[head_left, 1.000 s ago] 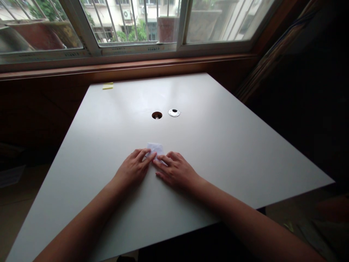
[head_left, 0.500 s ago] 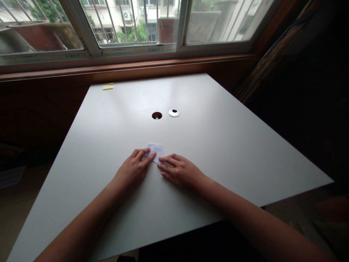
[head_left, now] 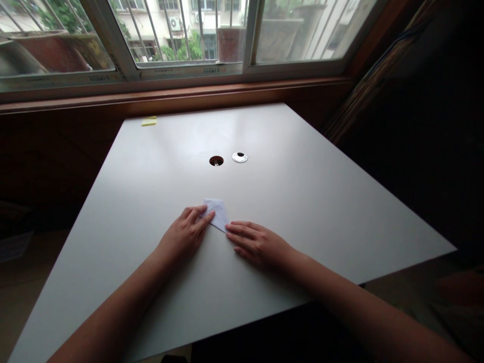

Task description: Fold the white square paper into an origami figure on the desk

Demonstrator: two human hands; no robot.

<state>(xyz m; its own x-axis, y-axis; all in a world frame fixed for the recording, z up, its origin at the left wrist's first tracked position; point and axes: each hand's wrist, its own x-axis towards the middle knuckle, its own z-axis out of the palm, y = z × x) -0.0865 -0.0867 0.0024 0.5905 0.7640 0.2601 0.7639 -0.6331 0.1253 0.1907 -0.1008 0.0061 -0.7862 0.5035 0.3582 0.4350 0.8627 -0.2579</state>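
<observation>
A small folded piece of white paper lies flat near the middle of the white table. Spread fingers of my left hand press on its left side, with two fingertips resting on top of it. At its lower right corner, the fingertips of my right hand touch the edge; those fingers are stretched out flat, close together. Both palms face down toward the tabletop. The underside of the paper and its inner folds are hidden.
Beyond the paper, a round cable hole opens in the tabletop, with a silver ring-shaped cover beside it. Yellow sticky notes lie at the far left corner. A barred window stands behind the table's far edge.
My right hand has slid a little to the right and down along the paper's edge, uncovering more of its lower right corner. My left hand holds its place.
</observation>
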